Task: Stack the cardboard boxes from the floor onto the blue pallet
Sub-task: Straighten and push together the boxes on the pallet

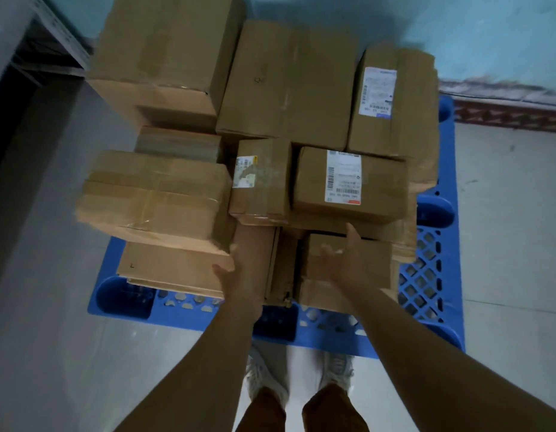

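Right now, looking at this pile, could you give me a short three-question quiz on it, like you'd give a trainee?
1. True or false: the blue pallet sits on a pale floor.
2. How many boxes show white shipping labels? A) none B) three C) six
3. Fill in: the right hand reaches over a small box at the pallet's ____ edge.

Key: 1 true; 2 B; 3 near (front). The left hand is beside it.

Brown boxes (289,82) — stacked on blue pallet (432,275)
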A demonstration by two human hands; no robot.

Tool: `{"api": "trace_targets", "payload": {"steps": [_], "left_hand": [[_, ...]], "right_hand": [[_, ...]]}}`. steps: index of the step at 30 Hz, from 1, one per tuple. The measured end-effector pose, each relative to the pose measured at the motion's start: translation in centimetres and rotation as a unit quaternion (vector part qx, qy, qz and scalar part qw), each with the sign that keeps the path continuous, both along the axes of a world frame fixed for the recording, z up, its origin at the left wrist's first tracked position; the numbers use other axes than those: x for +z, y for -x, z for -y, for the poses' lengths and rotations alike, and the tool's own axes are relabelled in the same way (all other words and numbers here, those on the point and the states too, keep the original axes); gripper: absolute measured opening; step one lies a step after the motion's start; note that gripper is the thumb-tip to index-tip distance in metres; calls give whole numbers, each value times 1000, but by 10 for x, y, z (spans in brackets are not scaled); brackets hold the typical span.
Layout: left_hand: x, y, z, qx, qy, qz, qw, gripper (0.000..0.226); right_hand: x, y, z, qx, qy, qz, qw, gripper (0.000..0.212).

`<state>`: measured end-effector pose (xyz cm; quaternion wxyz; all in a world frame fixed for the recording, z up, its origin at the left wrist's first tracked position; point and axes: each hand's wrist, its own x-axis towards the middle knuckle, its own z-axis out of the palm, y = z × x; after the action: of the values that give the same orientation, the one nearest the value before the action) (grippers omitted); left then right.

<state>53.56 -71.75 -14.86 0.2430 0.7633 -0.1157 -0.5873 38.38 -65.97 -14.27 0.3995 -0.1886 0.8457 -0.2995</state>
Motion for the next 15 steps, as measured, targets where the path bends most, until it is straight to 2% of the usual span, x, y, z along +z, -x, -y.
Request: {"api": "trace_targets", "payload": {"steps": [3,6,12,15], "left_hand": [[-14,31,-44,-71,-49,-40,995,80],[-25,64,-69,-126,-60,-74,987,70],[-55,107,-76,-108,-53,-92,988,73],[-64,118,-70,-77,-41,-79,993,66]], "right_hand": [[-21,29,-36,18,-24,-63,998,75],[-49,58,-72,-15,-42,-79,996,87],[-69,84,-99,-130,-5,97,987,61],[-80,91,-95,-94,3,94,991,46]]}}
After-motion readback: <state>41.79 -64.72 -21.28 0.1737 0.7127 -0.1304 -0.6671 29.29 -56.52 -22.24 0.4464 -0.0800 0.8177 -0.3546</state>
